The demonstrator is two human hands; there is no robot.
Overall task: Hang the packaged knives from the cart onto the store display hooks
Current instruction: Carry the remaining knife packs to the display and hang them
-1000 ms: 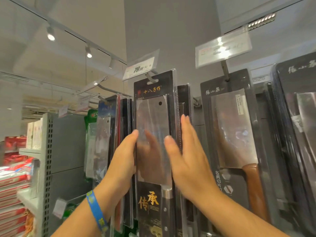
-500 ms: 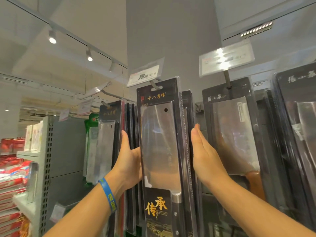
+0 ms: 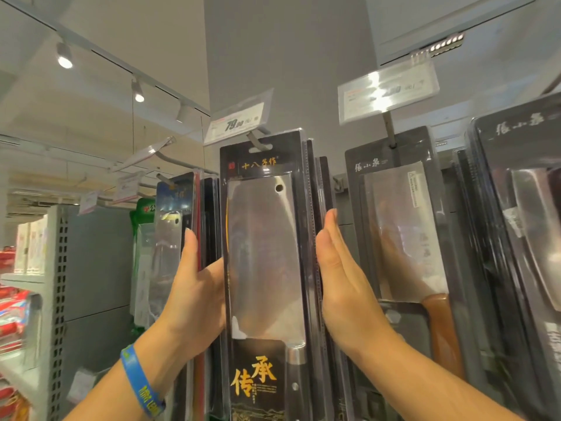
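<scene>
Since one second ago both hands are moving off the front of the packaged cleaver to its two side edges, and they are staying there now. This pack is already hanging: the display hook is passing through its top slot, just under the price tag, and more packs are hanging behind it. So this one seems done, and I judge the person is only squaring the row. The cart is not showing, so I cannot say what is left. The right hand is pressing flat against the right edge with straight fingers; its grip is apart, clamping nothing. The left hand is touching the left edge, thumb pointing up. Its fingers are going behind the pack, so I cannot tell its grip.
</scene>
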